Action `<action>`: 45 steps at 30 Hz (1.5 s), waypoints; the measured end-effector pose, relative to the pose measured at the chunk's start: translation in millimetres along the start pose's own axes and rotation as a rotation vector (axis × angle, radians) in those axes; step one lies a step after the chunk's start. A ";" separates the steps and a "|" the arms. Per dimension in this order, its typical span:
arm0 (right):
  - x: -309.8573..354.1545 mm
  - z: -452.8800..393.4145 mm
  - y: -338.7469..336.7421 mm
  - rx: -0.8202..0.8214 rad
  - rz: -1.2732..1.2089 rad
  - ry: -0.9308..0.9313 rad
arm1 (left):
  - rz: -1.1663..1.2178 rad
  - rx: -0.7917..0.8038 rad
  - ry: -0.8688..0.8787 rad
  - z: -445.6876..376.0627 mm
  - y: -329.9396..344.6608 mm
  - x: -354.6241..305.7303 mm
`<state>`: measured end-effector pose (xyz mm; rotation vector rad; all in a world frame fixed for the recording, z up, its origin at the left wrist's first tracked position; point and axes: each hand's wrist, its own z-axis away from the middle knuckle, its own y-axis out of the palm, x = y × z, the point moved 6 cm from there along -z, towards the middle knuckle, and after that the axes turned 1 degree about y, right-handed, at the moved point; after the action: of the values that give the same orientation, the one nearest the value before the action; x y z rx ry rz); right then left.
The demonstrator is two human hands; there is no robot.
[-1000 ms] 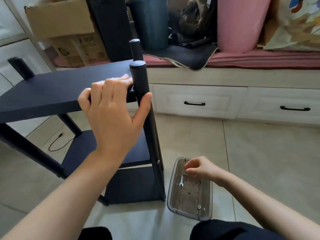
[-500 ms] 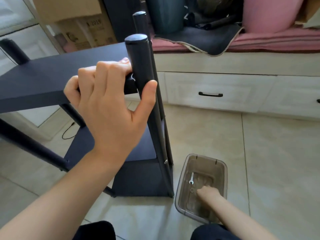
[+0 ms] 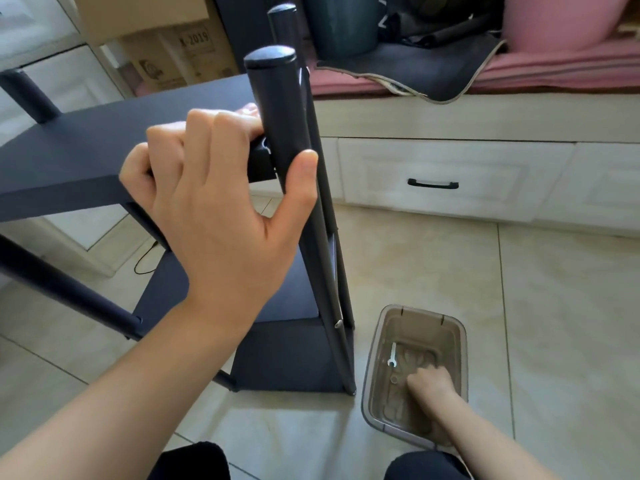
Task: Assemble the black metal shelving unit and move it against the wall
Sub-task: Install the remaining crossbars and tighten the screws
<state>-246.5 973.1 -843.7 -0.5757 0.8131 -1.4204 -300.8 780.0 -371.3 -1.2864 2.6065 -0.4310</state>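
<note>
Black powder-coated metal sits under my left hand (image 3: 211, 216): my fingers (image 3: 204, 133) curl over the edge of the top shelf (image 3: 104, 147) while my thumb presses against the round upright post (image 3: 277, 126), so I hold the corner where panel and post meet. The post is a smooth matte tube with a domed cap, and the shelf a flat thin sheet with a folded lip. My right hand (image 3: 431, 384) is down inside the clear plastic tub (image 3: 374, 362) on the floor, fingers bent toward its bottom; whether they have closed on anything I cannot tell. Just beside them lies a small silver wrench (image 3: 392, 356) and what looks like a tiny ring or washer. I judge I am at the fastening stage, steadying the frame while fishing for hardware or the tool. Next I need to bring a small piece up to this joint and keep post and shelf lined up. The shelving unit (image 3: 277, 355) stands on pale glossy floor tiles (image 3: 536, 306), its lower shelves already in place, near the white drawer bench (image 3: 433, 171) and not yet against any wall.
</note>
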 end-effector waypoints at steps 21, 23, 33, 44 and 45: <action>-39.9 136.5 -212.6 -0.532 -1.847 -0.151 | 0.056 0.271 -0.078 -6.8 -15.2 -5.6; -30.7 155.4 -234.1 -0.575 -1.894 -0.178 | 0.038 0.297 -0.060 -5.8 -22.1 -8.0; 54.3 184.7 -278.9 -0.516 -1.792 -0.427 | -0.004 0.380 -0.078 4.5 -58.9 -11.0; 115.6 197.9 -330.4 -0.554 -1.782 -0.453 | 0.039 0.442 -0.192 -18.9 -78.1 70.5; 120.4 197.4 -337.6 -0.551 -1.770 -0.448 | 0.037 0.432 -0.206 -23.1 -79.5 79.7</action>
<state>-308.7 799.5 -478.4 -2.2973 0.1283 -2.3948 -296.9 674.3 -326.4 -1.0706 2.2033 -0.7603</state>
